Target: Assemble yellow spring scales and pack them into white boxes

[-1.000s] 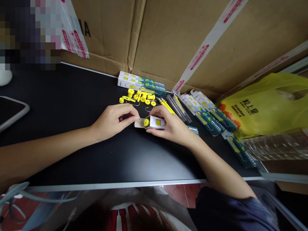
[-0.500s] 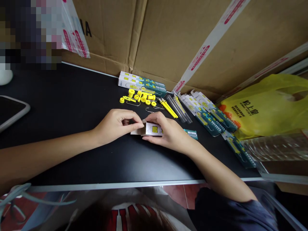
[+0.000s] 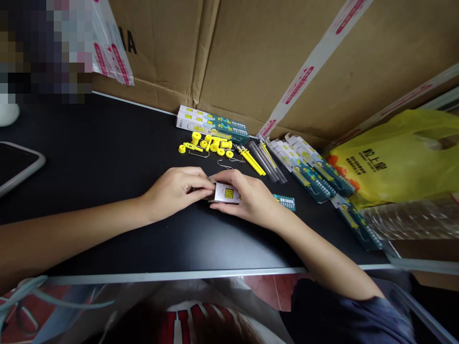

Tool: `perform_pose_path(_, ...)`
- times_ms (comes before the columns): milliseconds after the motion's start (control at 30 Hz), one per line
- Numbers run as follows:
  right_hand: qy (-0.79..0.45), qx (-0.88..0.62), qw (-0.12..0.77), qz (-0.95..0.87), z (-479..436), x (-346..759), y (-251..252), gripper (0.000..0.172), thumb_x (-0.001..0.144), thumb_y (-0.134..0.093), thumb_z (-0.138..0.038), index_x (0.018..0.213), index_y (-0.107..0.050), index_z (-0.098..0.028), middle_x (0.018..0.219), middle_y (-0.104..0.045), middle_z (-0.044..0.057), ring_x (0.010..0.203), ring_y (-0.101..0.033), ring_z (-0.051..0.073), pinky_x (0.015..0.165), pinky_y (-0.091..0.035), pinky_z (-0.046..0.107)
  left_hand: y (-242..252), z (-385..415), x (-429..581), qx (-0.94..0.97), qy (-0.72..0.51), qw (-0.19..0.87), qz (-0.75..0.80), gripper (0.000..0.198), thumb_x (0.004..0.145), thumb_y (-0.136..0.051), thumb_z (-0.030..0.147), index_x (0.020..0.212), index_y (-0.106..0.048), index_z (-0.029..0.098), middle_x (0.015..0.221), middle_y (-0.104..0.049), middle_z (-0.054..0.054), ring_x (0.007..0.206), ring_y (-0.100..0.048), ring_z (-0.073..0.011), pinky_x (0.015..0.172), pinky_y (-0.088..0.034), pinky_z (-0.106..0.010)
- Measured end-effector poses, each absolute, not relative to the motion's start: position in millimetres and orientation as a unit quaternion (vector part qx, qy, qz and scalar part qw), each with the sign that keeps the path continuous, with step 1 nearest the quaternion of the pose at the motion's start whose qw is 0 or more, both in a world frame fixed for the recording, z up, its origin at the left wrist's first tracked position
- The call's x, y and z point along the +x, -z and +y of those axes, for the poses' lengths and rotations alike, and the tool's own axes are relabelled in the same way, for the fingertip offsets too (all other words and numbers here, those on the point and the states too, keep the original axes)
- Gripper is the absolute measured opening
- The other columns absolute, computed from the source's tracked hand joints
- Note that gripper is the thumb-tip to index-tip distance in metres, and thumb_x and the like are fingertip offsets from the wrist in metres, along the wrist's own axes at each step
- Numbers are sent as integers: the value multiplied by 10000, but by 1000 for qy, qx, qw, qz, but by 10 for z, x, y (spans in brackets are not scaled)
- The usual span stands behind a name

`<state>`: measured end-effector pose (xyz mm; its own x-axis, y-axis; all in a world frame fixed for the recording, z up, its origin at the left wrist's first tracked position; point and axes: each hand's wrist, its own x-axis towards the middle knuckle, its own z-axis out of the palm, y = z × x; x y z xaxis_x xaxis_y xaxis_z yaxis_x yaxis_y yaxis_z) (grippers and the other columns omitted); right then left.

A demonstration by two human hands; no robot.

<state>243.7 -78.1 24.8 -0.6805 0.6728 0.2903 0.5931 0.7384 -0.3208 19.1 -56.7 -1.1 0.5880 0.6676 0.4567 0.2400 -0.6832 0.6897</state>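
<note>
A small white and teal cardboard box [image 3: 228, 193] lies on the black table, its left end towards my left hand. My right hand [image 3: 251, 196] is wrapped round the box from the right, thumb at the near side and fingers over the far side. At the box's left end, my left hand [image 3: 188, 191] is closed in a pinch, its fingertips touching the end. Whatever lies between those fingertips is hidden. Beyond the hands are several yellow plastic caps and parts [image 3: 215, 145], a metal hook [image 3: 224, 165], yellow rods [image 3: 253, 161] and clear tubes [image 3: 264, 162].
Two similar boxes [image 3: 211, 125] lie at the back against a large carton [image 3: 244, 57]. More boxes [image 3: 301, 167] lie to the right, beside a yellow plastic bag [image 3: 401, 157]. A phone-like device [image 3: 21, 165] rests at the left. The table's pale edge [image 3: 172, 276] runs nearest me.
My left fingers have closed in against the box's left end, now covering most of the flap seen sticking out before. My right hand and the box have shifted slightly left.
</note>
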Motion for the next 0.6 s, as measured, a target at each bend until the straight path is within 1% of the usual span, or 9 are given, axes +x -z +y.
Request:
perform_pose_path(67, -98, -349, 184, -913, -775, 2427, -223, 441, 899, -675, -482, 1216, -481, -245, 1170, -701, 99, 983, -721, 234, 798, -573, 340, 25, -560, 183, 860, -339, 272, 268, 200, 918, -593, 195, 868, -787, 197, 894, -744, -34, 787, -685, -144, 701, -502, -243)
perform_pose_path(133, -97, -350, 171, -916, -760, 2427, -201, 451, 898, -679, -470, 1229, -477, -239, 1179, -700, 101, 1005, -718, 237, 813, -572, 345, 46, -539, 175, 868, -320, 260, 275, 210, 921, -585, 197, 870, -789, 196, 902, -745, -35, 795, -689, -148, 701, -495, -245)
perform_pose_path(233, -102, -356, 159, -915, -721, 2454, -184, 555, 880, -705, -458, 1312, -434, -238, 1248, -680, 112, 1095, -698, 254, 867, -571, 375, 76, -486, 166, 862, -323, 259, 293, 188, 909, -610, 197, 874, -794, 192, 877, -745, -25, 734, -665, -130, 666, -471, -234)
perform_pose_path(300, -102, -379, 156, -906, -690, 2479, -185, 635, 850, -738, -451, 1347, -408, -231, 1246, -682, 121, 1101, -694, 270, 857, -573, 394, 86, -448, 161, 850, -334, 266, 309, 173, 897, -629, 195, 883, -801, 192, 864, -749, -20, 689, -640, -120, 654, -461, -232)
perform_pose_path(333, -98, -394, 152, -901, -676, 2490, -187, 640, 836, -751, -445, 1336, -418, -224, 1221, -689, 123, 1079, -698, 276, 834, -573, 397, 87, -432, 158, 843, -338, 272, 318, 169, 891, -637, 196, 887, -805, 191, 862, -751, -19, 671, -626, -117, 649, -458, -232)
perform_pose_path(400, -85, -413, 137, -896, -651, 2502, -193, 533, 837, -746, -422, 1251, -487, -210, 1160, -705, 117, 1021, -703, 277, 791, -565, 386, 83, -410, 153, 834, -339, 279, 335, 164, 880, -648, 204, 901, -811, 191, 851, -751, -18, 635, -592, -111, 627, -447, -232)
perform_pose_path(500, -70, -403, 123, -904, -623, 2505, -201, 339, 885, -693, -387, 1139, -572, -199, 1115, -714, 108, 1008, -688, 262, 800, -538, 361, 71, -404, 154, 837, -322, 281, 341, 202, 874, -644, 222, 986, -809, 196, 849, -738, -17, 592, -536, -100, 583, -416, -230)
perform_pose_path(600, -60, -394, 139, -907, -602, 2513, -202, 313, 919, -655, -385, 1153, -594, -187, 1098, -720, 108, 1001, -683, 251, 818, -523, 351, 63, -422, 167, 843, -310, 294, 327, 272, 886, -595, 236, 1074, -785, 184, 916, -712, -32, 575, -501, -85, 556, -398, -231)
